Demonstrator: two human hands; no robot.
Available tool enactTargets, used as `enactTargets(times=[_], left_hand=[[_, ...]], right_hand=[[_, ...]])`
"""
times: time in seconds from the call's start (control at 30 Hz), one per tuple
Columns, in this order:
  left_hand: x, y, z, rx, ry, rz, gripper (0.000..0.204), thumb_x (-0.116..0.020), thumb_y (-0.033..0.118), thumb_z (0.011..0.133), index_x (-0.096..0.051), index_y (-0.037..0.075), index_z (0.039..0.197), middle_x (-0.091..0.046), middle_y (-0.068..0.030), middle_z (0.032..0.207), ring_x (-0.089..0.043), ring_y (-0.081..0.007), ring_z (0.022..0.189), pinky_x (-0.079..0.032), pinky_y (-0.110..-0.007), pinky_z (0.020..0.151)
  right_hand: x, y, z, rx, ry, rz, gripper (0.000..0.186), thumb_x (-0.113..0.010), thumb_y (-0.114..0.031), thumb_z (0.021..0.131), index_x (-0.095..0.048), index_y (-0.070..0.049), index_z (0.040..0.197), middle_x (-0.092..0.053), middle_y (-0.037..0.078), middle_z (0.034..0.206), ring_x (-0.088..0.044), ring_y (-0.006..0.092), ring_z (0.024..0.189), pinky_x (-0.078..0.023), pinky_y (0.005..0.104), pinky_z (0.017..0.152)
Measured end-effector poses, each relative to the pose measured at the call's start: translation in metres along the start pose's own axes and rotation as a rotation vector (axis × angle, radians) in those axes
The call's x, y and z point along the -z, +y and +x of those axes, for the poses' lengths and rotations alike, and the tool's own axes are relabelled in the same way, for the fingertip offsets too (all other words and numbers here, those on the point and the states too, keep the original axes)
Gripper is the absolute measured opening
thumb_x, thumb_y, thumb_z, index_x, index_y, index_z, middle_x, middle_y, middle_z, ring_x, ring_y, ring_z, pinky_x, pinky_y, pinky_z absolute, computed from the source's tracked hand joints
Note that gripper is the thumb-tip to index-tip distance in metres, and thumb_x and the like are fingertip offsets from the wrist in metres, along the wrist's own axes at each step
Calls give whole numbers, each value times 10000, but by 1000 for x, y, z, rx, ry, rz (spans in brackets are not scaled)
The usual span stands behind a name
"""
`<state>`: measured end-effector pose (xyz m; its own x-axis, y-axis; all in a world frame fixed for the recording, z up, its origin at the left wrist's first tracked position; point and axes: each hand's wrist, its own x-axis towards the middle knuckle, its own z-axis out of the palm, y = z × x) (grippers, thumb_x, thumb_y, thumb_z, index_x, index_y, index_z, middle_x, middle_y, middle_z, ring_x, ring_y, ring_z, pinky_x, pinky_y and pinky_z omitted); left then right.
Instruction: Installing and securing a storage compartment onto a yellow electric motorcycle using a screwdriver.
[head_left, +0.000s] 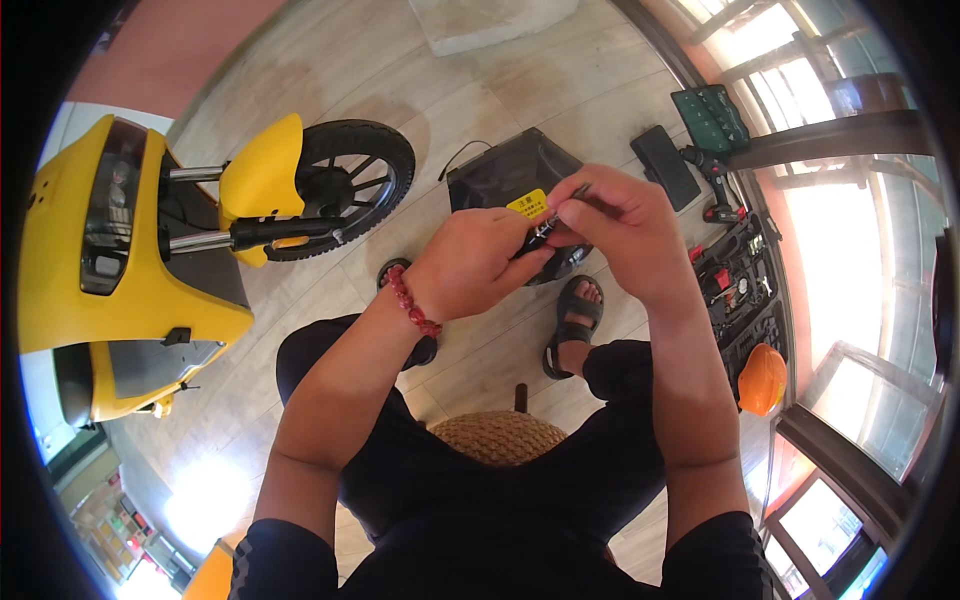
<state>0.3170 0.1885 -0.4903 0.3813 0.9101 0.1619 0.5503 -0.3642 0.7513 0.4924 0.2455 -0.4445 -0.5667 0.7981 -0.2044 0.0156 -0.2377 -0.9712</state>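
Note:
Both hands meet in front of me, over a black box on the floor that bears a yellow label. My left hand, with a red bead bracelet on its wrist, is closed round a black-handled tool with a metal shaft, perhaps a screwdriver. Most of its handle is hidden in the palm. At the shaft's end my right hand is pinched, thumb against fingers. A thin dark metal piece shows between those fingers; whether it joins the shaft, I cannot tell.
A yellow scooter with its front wheel stands at the left. To the right lie a black case, a green case, a power drill, an open toolbox and an orange helmet. Beneath me is a woven stool.

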Motion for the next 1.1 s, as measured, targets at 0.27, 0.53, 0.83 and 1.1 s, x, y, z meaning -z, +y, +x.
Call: enactTargets(times=[0.27,0.53,0.83,1.1], left_hand=[[17,-6,-9,158,-78,79,176,-617,204,766,-600,75,884,-576,-143,733,-563,-338,678,-438,-413,576],[3,6,-7,89,49,23,280,-593,298,753,-626,20,751,-599,-165,675,-589,-373,682,-462,-447,586],[5,7,-12,103,153,50,280,-588,292,717,-640,18,704,-594,-165,629,-594,-355,619,-474,-423,579],[7,5,-10,71,80,34,218,-536,218,705,-654,35,701,-605,-181,647,-603,-351,626,-479,-426,580]], right_hand=[[-16,-3,12,3,-9,-65,82,-570,-28,834,-589,29,890,-585,54,867,-588,110,791,-507,244,717],[-9,6,-6,126,70,-294,110,-449,-49,880,-537,5,840,-558,54,814,-582,121,771,-522,245,625],[-19,-5,0,27,132,-475,149,-548,-127,856,-669,-52,902,-642,171,870,-601,328,770,-514,360,730],[16,43,11,217,20,-99,182,-441,-151,912,-538,-13,846,-525,48,825,-501,116,763,-440,263,678]])
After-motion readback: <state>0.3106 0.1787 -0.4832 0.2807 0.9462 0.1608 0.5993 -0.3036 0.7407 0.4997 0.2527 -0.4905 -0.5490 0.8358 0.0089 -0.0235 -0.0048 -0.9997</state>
